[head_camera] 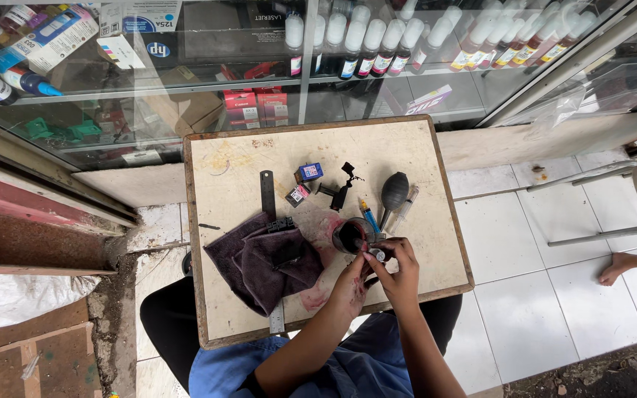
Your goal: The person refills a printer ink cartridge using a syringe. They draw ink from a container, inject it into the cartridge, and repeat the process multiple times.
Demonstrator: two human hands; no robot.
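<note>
Purple cloth (259,267) lying crumpled at left of the wooden board (422,158). Left hand (349,286) and right hand (399,273) meeting just below a dark ink-stained cup (351,236), fingers pinching closed around a small white-capped item (378,255). Black rubber blower (394,191) resting further right.

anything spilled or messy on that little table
Yes. Pinkish-red stains smear the table beside the dark purple cloth, near the small ink-filled cup. The left hand looks stained red too. The right hand meets it over a small object.
</note>
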